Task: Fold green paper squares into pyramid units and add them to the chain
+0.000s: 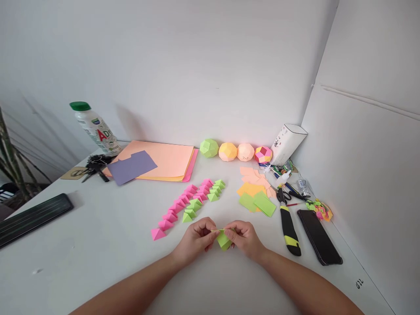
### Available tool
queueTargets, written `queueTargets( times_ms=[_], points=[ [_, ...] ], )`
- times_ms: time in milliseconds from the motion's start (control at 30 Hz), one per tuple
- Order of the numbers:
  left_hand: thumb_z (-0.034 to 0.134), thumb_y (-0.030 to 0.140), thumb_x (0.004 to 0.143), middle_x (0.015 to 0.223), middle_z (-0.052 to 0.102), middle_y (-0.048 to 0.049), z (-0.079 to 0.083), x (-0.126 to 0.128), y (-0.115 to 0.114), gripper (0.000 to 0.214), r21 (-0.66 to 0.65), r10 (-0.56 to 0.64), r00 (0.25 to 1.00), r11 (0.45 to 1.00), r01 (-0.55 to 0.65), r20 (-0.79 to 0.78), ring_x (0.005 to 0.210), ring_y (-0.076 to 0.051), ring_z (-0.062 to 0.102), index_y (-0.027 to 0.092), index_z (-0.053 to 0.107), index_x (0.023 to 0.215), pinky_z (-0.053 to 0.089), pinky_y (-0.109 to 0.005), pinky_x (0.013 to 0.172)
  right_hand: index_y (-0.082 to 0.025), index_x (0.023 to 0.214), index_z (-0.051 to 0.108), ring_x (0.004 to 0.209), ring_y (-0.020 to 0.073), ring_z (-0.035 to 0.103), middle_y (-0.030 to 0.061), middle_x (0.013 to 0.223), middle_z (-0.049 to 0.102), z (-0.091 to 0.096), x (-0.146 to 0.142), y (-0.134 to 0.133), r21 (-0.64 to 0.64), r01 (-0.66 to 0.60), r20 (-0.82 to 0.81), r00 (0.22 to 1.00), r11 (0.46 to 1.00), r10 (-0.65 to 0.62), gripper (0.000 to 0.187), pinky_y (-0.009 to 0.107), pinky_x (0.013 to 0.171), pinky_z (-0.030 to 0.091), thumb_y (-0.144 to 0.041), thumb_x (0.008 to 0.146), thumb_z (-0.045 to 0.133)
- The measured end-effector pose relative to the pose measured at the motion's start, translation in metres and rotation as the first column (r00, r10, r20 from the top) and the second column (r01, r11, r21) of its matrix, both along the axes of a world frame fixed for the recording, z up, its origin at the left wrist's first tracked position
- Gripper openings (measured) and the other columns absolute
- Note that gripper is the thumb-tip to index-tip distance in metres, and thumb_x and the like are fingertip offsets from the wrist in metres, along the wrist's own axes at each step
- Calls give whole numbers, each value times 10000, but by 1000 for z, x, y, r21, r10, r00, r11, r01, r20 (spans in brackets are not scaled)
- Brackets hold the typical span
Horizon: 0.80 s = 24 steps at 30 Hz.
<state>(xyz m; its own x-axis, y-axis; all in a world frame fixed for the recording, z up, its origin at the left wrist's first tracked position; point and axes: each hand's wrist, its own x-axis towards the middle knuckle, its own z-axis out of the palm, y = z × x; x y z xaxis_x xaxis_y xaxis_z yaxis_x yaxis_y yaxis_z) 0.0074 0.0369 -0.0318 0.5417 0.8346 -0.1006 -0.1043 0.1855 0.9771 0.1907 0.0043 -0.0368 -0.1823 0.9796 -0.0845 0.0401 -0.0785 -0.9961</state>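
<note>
A small green piece of paper [224, 241], partly folded, is pinched between my two hands near the front of the table. My left hand [198, 238] grips its left edge with thumb and index finger. On the other side, the fingers of my right hand [245, 238] close on its top right edge. Just beyond my left hand stand rows of folded pink paper pieces [170, 215] and folded green paper pieces [196, 204]. Flat green paper slips [264, 204] lie past my right hand, beside orange slips [251, 189] and peach slips [254, 175].
Paper balls [227, 152] line the wall near a white box [288, 142]. At right lie a utility knife [289, 229] and a phone [320, 237]. Coloured sheets [164, 157], a purple sheet [133, 167], keys [95, 166], a bottle [98, 129] and a dark bar [36, 218] are at left.
</note>
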Motion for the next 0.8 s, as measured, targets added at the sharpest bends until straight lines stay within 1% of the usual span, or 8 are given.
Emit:
queueTargets(
  times_ms=[167,400,567,800],
  points=[
    [624,397,764,710,465,41,4,-1,-1,300,1,20,1000,1000,-20,5,437,-38,447,151,493,651,351,-197,430,-141,812,667,493,101,517,-12,573,570,-1,0,0,-12,14,-6,1000,1000,-14,261,224,466,449,-398,797,624],
    [611,387,777,686,465,41,3,-2,0,276,-4,11,1000,1000,-11,25,451,-50,451,160,488,679,360,-205,446,-145,814,662,494,104,529,-13,578,582,-2,0,1,-6,14,-14,1000,1000,-14,253,220,466,444,-395,797,628],
    [620,386,765,606,481,47,3,0,-3,253,-25,-14,1000,1000,14,-20,461,-66,438,166,497,742,347,-197,437,-144,813,668,499,105,531,-7,588,593,1,-1,0,-18,-16,11,1000,1000,16,269,224,478,446,-409,794,623],
    [618,279,725,537,467,68,5,2,-6,164,-35,13,995,999,-17,-104,430,-60,419,172,496,701,325,-183,421,-149,774,668,502,95,504,-4,599,572,4,-3,-2,9,-28,46,999,1000,27,234,206,473,427,-375,805,613]
  ],
)
